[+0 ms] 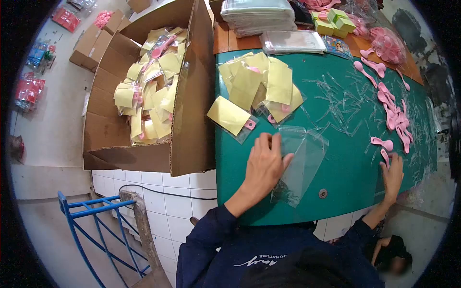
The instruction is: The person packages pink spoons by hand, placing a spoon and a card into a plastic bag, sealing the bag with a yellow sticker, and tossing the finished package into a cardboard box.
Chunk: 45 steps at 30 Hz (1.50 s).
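My left hand rests at the left edge of a clear plastic bag lying on the green tabletop. Its thumb is spread over the bag and its fingers are bent by the top corner. At the right, my right hand has its thumb and fingers around the end of a small pink spoon. Another pink spoon lies just above it, below a loose pile of pink spoons. Packed bags with pale yellow cards and pink pieces lie beyond my left hand.
A tall cardboard box full of packed bags stands left of the table. Thin clear plastic strips are scattered over the tabletop. Stacks of clear bags and green boxes sit at the back. Another person appears lower right.
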Available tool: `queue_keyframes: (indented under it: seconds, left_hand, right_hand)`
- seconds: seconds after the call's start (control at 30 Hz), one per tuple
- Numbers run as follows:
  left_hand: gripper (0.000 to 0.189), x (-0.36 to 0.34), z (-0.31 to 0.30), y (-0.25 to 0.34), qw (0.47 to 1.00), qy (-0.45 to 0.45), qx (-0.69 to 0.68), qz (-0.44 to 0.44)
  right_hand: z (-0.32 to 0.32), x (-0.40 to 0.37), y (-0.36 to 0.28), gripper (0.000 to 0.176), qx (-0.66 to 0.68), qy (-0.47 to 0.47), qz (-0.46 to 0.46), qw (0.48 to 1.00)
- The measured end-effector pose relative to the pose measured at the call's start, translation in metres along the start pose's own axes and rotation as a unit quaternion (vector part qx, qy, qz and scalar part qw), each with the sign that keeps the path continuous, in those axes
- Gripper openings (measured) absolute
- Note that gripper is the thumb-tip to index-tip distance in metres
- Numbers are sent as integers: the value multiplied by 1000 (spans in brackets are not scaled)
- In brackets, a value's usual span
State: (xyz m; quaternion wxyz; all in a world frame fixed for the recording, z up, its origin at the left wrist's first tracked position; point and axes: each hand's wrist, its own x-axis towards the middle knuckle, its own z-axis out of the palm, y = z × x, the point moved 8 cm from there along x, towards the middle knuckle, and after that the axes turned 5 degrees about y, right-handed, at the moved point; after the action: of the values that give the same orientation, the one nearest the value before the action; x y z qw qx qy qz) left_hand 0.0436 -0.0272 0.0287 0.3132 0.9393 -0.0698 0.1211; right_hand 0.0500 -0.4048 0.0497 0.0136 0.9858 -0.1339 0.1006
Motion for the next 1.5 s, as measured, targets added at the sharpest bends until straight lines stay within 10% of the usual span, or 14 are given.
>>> queue_keyframes:
  seconds: [0.3,0.7,0.9,1.5]
  left_hand:
    - [43,-12,9,-26,962,-61,-243,-112]
    - [18,-11,12,-31,878,-95,-457,-105]
    - [45,-16,20,-31,797,-146,-543,-220]
    - [65,-14,21,-22,840,-178,-473,-200]
  right_hand:
    - [42,5,16,19,143,-15,-12,989]
    - [-62,14,-100,15,189,285,-164,925]
    - [-38,30,-151,21,661,-32,-132,738]
    - [-23,-10,-233,21,668,-178,-98,716]
